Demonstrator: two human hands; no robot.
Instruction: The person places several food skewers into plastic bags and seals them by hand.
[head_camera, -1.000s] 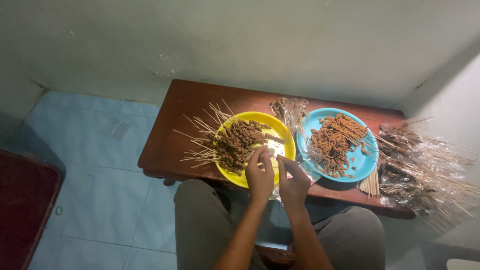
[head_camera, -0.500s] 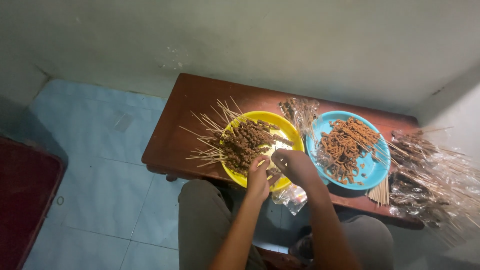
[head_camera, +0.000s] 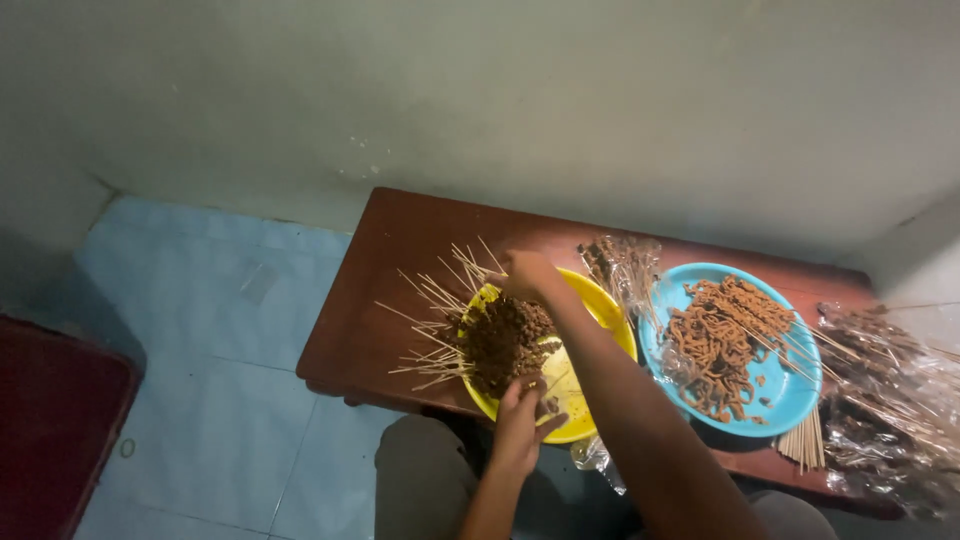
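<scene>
Hard to tell either grip: right hand (head_camera: 527, 272) at the yellow plate (head_camera: 600, 310) far rim over skewers (head_camera: 470, 335) (fingers hidden), left hand (head_camera: 522, 415) at near rim, by the desk (head_camera: 390, 250) edge.

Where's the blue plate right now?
In the head view, the blue plate sits on the right half of the brown table, just right of the yellow plate, with clear plastic bags of skewers on its far right.

Glossy plastic yellow plate (head_camera: 600, 312) and blue plate (head_camera: 790, 395), thin wooden skewers (head_camera: 430, 300), smooth dark-brown wooden table (head_camera: 400, 250), crinkly clear plastic wrap (head_camera: 890, 400).
</scene>
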